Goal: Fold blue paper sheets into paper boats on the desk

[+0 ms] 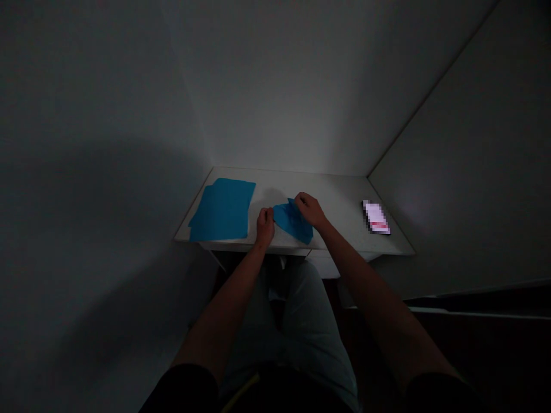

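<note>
A folded piece of blue paper [287,219] is held between my two hands, just above the white desk near its front edge. My left hand [266,225] is closed, its fingers pinching the paper's left corner. On the other side, my right hand [309,207] grips the upper right part with curled fingers. The paper has angled folds and a raised flap beside my right fingers. Left of my hands lie several flat blue sheets [224,211], loosely overlapped.
The white desk [331,192] meets a wall at the back and a panel on the right. A lit phone [376,217], its screen blurred, lies at the desk's right end. A drawer front [325,265] shows below the front edge.
</note>
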A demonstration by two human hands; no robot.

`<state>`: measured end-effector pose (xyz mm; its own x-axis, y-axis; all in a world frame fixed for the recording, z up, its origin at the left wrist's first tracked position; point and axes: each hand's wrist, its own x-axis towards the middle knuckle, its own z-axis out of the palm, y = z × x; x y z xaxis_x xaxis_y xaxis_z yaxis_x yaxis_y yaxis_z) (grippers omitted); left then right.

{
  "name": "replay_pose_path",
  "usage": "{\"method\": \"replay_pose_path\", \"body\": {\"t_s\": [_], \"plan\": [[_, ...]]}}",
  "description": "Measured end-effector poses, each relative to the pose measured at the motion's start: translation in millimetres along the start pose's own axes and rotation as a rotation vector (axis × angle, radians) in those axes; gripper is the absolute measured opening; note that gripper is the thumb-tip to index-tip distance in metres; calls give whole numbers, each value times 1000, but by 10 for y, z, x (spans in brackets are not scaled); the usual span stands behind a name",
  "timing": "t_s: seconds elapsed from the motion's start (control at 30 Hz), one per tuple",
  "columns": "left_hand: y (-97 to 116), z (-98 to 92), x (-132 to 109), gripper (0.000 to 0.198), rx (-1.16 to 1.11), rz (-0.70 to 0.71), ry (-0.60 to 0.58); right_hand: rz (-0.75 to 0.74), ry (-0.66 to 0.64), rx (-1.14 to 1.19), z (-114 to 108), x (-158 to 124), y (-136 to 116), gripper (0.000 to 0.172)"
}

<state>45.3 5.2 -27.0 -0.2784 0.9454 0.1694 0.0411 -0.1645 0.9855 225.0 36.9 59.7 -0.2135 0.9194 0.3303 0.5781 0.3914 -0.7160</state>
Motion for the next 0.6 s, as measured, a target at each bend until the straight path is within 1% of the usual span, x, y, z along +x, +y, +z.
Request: {"method": "replay_pose_path", "body": {"t_s": [0.13,0.23,0.37,0.5,0.6], "plan": [[11,-5,-9,32,39,-15,106,154,128,153,-221,19,97,28],[22,-14,-13,29,41,-45,148,192,204,223,-411,-32,208,33],[37,-25,-13,30,86,-66,174,256,276,287,-652,-170,396,41],[51,-9,-27,30,138,-52,168,359,327,298,-837,-347,590,42],[58,1,-21,32,151,-47,113,460,304,337,-903,-475,719,37]]}}
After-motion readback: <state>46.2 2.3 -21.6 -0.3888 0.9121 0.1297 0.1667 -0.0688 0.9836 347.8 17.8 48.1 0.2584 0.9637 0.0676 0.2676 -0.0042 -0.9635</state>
